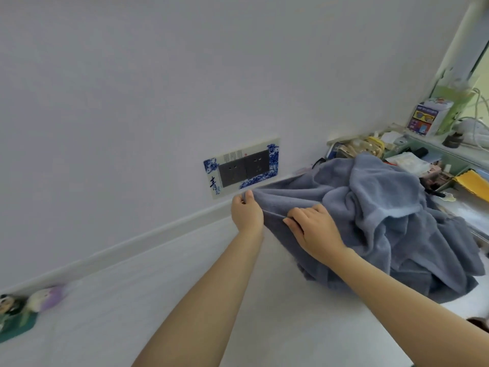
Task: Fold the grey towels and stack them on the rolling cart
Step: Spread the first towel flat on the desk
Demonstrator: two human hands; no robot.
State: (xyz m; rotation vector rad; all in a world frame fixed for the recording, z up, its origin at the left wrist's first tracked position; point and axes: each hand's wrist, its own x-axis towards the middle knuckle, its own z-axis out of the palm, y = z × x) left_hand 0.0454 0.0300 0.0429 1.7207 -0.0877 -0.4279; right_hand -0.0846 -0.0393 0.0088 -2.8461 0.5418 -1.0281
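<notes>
Pinching one corner of a grey towel (304,200) in the left hand (246,211), the right hand (313,230) clenches its hem alongside, likely drawing it taut off the rumpled heap (397,221) on the white counter (132,300).

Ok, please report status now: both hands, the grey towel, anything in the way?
Left hand pinches the towel edge. Right hand grips the grey towel. Towel bunched, not folded, on the white surface. Clutter behind it.
</notes>
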